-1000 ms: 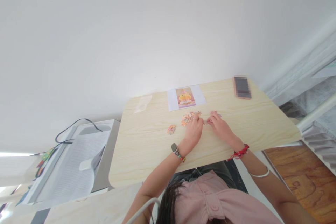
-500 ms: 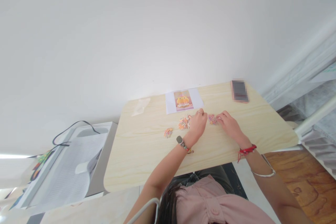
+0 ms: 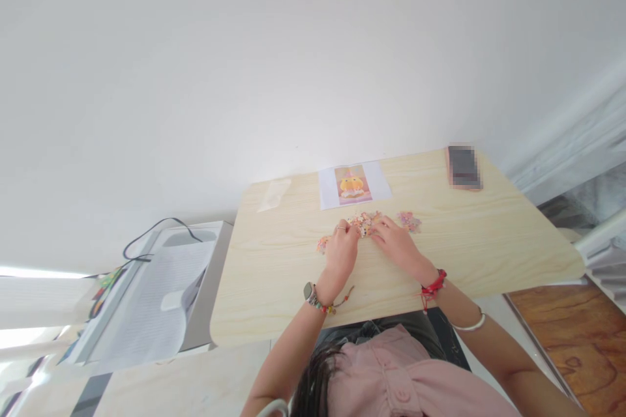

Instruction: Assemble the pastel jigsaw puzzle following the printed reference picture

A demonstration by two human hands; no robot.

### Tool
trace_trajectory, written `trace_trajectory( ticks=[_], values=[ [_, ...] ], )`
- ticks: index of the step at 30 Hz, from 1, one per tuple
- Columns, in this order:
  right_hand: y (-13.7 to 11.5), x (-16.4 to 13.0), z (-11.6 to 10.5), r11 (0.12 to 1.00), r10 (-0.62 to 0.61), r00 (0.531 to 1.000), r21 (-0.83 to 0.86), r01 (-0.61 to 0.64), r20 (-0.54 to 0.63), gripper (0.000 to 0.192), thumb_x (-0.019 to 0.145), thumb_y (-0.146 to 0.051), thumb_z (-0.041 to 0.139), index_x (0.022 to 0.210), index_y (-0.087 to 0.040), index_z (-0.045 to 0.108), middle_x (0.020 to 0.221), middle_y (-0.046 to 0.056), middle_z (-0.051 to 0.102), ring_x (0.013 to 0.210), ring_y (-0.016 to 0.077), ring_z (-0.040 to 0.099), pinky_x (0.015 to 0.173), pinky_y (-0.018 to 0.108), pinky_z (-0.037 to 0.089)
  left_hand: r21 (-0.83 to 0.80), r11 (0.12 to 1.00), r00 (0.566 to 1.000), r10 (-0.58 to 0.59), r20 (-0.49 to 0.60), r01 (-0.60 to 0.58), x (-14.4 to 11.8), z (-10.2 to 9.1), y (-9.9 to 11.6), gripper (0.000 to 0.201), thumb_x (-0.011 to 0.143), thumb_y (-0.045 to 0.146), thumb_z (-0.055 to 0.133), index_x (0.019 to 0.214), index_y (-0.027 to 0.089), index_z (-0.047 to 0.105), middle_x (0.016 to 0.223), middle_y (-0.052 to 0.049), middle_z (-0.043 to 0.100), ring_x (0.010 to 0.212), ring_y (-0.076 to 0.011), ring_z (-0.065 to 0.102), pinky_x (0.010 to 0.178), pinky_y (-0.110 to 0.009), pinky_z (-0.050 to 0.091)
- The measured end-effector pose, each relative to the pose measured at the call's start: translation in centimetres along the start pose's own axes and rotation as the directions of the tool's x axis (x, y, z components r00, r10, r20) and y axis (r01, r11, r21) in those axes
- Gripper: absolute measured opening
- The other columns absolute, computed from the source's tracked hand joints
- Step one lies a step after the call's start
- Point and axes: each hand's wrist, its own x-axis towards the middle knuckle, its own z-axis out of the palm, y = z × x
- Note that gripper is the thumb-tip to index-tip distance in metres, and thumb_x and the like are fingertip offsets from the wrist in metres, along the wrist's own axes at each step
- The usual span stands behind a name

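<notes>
Seen from the head camera, both hands lie on a light wooden table (image 3: 274,287), close together near its far middle. The left hand (image 3: 340,254) rests palm down, its fingers bent onto the near left edge of a heap of small coloured puzzle pieces (image 3: 366,221). The right hand (image 3: 396,244) comes from the other side, and its fingertips touch the same heap on the near right edge. The pieces are too small to tell if any finger is pinching one, so for both hands I cannot tell whether they grip or only press. A watch (image 3: 309,291) sits on the left wrist and a red cord (image 3: 433,287) on the right wrist.

Just left of the left hand lies a small separate cluster of pieces (image 3: 321,244), partly hidden. Another small cluster (image 3: 409,221) lies just right of the heap, apart from the right hand. Behind the heap, a printed picture sheet (image 3: 355,184) lies flat. A phone (image 3: 463,167) lies at the far right corner, and a clear plastic bag (image 3: 274,194) at the far left.
</notes>
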Motion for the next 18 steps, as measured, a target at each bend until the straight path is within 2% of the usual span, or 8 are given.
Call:
trace_trajectory(
  ticks=[6,11,15,18],
  values=[
    [0.1,1.1,-0.1,0.999,-0.042,0.999,-0.009,0.042,0.015,0.026,0.086,-0.019,0.039,0.107,-0.023,0.055,0.099,0.005,0.052,0.083,0.0161,0.055,0.058,0.023,0.041,0.016,1.000,1.000,0.015,-0.015,-0.015,0.6,0.7,1.5,0.017,0.085,0.026,0.044,0.097,0.018,0.053,0.097,-0.007,0.050,0.087,-0.0169,0.052,0.063,-0.023,0.042],
    [1.1,2.0,0.1,0.990,-0.139,0.989,0.000,0.139,0.054,0.019,0.086,-0.020,0.042,0.094,-0.022,0.060,0.092,0.004,0.052,0.078,0.0154,0.055,0.060,0.024,0.041,0.056,0.998,0.998,0.029,-0.057,-0.026,0.8,1.6,1.9,0.019,0.087,0.023,0.040,0.100,0.018,0.053,0.097,-0.008,0.050,0.092,-0.0181,0.051,0.064,-0.024,0.045],
    [1.7,2.2,0.5,0.984,-0.174,0.985,0.025,0.174,0.010,0.017,0.085,-0.023,0.044,0.091,-0.020,0.060,0.090,0.005,0.052,0.080,0.0164,0.055,0.065,0.026,0.043,0.084,0.995,0.995,0.066,-0.077,-0.059,0.9,2.0,1.4,0.020,0.087,0.016,0.037,0.098,0.016,0.053,0.096,-0.009,0.050,0.093,-0.0184,0.051,0.064,-0.024,0.044],
    [1.9,1.9,0.5,0.984,-0.174,0.985,0.033,0.174,-0.020,0.017,0.086,-0.025,0.044,0.088,-0.020,0.060,0.089,0.005,0.054,0.079,0.0167,0.056,0.067,0.027,0.044,0.052,0.996,0.995,0.079,-0.065,-0.076,0.9,1.9,1.1,0.019,0.088,0.018,0.036,0.096,0.017,0.053,0.096,-0.008,0.050,0.092,-0.0187,0.050,0.065,-0.025,0.044]
  ],
)
